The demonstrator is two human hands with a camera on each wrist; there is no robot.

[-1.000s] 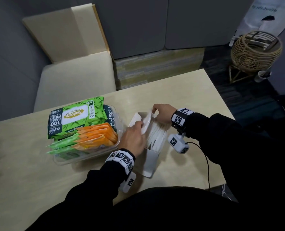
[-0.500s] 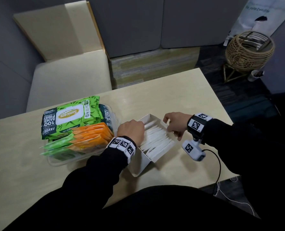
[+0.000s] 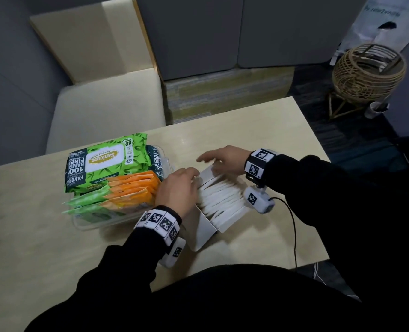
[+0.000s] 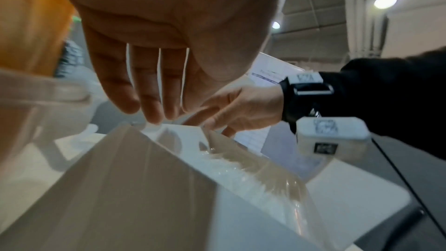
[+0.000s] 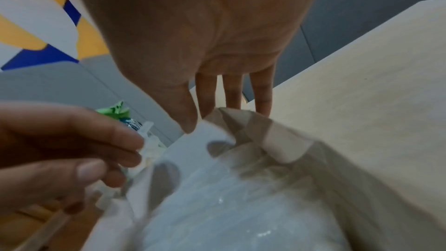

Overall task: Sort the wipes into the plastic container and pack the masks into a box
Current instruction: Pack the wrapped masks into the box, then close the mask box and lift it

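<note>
My white box (image 3: 204,232) lies open on the worktop, white wrapped masks (image 3: 219,196) standing in a row inside; beside it the clear plastic container (image 3: 98,222) holds green and orange wipes (image 3: 107,161)

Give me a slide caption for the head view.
Both hands at the open mask box beside the wipes container.

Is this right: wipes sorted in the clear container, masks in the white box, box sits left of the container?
Not quite. The head view shows the white box with the masks to the right of the clear container, not left. The wipes do sit in the container, and the masks are in the box.
</note>
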